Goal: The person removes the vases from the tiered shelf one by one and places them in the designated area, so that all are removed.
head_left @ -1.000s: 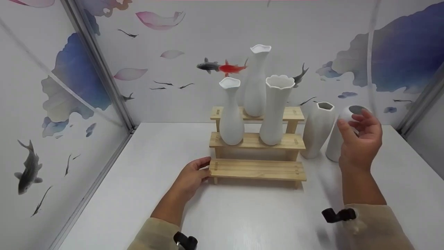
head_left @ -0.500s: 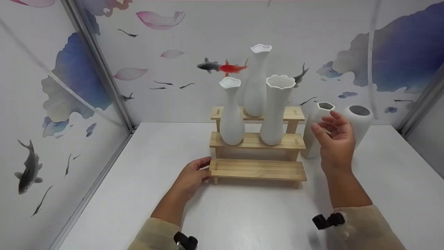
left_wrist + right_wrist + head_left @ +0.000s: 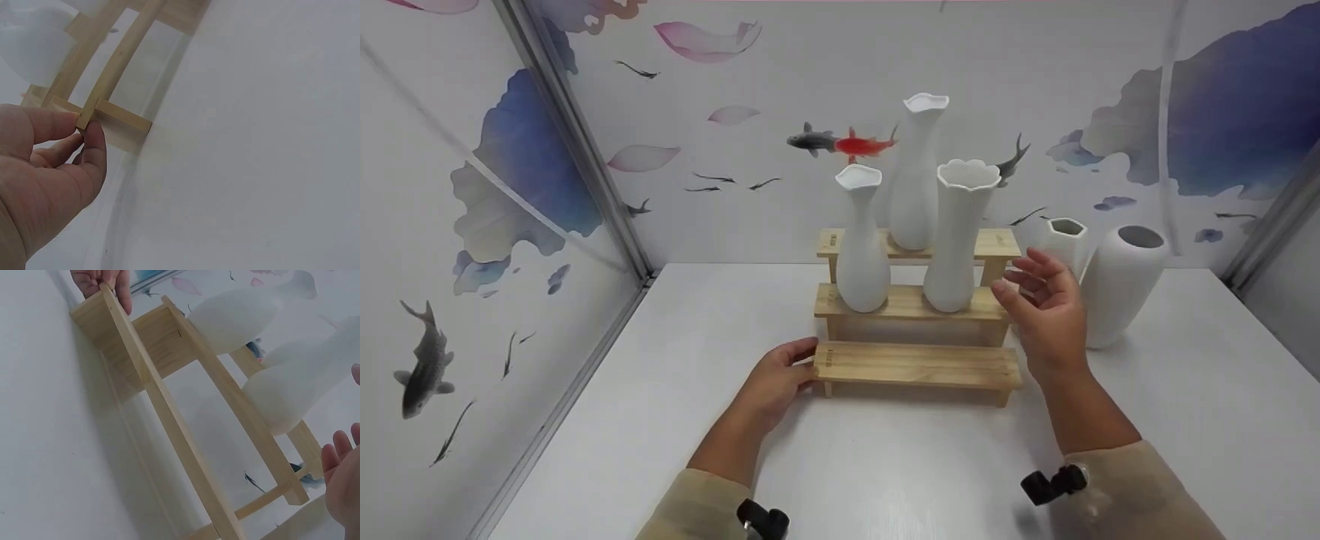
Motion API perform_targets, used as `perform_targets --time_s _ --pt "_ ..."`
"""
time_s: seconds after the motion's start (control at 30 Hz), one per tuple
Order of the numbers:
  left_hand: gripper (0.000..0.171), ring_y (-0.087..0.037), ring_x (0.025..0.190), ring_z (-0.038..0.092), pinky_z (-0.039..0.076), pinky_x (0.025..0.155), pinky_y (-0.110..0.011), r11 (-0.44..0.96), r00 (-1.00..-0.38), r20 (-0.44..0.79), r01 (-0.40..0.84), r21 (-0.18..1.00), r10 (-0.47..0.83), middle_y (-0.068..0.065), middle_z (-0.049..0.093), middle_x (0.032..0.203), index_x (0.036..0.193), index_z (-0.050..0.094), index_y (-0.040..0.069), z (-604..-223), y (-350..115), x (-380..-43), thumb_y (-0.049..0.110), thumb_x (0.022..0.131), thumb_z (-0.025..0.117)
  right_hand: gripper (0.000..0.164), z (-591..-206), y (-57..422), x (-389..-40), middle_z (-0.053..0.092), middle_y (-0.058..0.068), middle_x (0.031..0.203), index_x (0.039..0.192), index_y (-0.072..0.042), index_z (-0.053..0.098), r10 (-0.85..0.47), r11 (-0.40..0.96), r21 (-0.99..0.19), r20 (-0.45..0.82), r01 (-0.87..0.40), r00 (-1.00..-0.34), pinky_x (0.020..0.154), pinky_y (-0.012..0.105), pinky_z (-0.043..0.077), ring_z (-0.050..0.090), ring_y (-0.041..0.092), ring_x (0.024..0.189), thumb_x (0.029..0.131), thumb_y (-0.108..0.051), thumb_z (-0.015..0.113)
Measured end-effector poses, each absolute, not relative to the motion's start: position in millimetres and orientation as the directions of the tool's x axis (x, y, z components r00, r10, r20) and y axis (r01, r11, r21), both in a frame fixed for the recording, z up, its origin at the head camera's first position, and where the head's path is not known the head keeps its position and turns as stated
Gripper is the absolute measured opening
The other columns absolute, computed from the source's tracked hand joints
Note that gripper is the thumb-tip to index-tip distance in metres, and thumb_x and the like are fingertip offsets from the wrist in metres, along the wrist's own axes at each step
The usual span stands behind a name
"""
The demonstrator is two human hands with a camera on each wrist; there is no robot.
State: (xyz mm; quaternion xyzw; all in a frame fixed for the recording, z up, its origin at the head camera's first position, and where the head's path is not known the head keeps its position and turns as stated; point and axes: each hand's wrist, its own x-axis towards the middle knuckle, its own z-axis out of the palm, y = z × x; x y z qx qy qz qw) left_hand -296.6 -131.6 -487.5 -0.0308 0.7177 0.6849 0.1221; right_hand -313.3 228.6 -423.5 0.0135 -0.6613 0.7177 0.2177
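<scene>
A three-step wooden stand (image 3: 915, 364) is on the white table, its lowest step bare. My left hand (image 3: 776, 382) pinches the left end of that step; in the left wrist view thumb and fingers (image 3: 97, 149) close on the board's end. On the middle step are a narrow-necked white vase (image 3: 863, 255) and a fluted vase with a scalloped rim (image 3: 956, 247). A taller wavy-rimmed vase (image 3: 913, 180) tops the stand. My right hand (image 3: 1050, 322), fingers loosely bent and holding nothing, is by the right end of the middle step.
Right of the stand, two more white vases are on the table: a faceted one (image 3: 1069, 238), partly hidden behind my right hand, and a smooth round-mouthed one (image 3: 1129, 285). Painted panels (image 3: 735, 202) wall the table at the back and sides.
My right hand has moved left, from in front of the round-mouthed vase past the faceted one to the stand's right side. The left hand keeps its hold on the lowest step.
</scene>
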Motion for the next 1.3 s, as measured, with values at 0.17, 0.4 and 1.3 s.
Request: perform_targets --time_s 0.17,0.4,1.3 --pt "0.055 -0.026 0.14 0.061 0.049 0.119 -0.045 0.057 -0.97 -0.209 -0.203 0.977 0.122 -0.014 0.051 0.162 0.158 0.049 0.005 -487 -132 -296 0.001 0.104 0.056 0.076 -424 220 -314 0.06 0.001 0.142 0.154 -0.011 0.048 0.226 -0.027 -0.952 0.292 -0.305 -0.929 0.104 0.017 0.052 0.059 0.023 0.136 0.09 -0.02 0.088" --pt "0.055 -0.026 0.14 0.061 0.048 0.119 -0.044 0.056 -0.971 -0.197 -0.191 0.98 0.136 -0.014 0.051 0.161 0.159 0.048 0.004 -487 -132 -296 0.003 0.105 0.056 0.084 -425 210 -318 0.052 0.007 0.156 0.16 -0.013 0.041 0.136 -0.014 -0.962 0.269 -0.274 -0.953 0.105 0.015 0.052 0.055 0.022 0.144 0.09 -0.021 0.088" --pt "0.052 -0.026 0.141 0.06 0.049 0.12 -0.044 0.068 -0.97 -0.214 -0.207 0.976 0.115 -0.013 0.053 0.16 0.157 0.051 0.006 -487 -131 -296 0.002 0.105 0.055 0.092 -420 199 -334 0.051 0.007 0.16 0.162 -0.02 0.041 0.098 0.071 -0.977 0.206 -0.199 -0.974 0.127 0.049 0.04 0.051 0.028 0.149 0.085 -0.026 0.093"
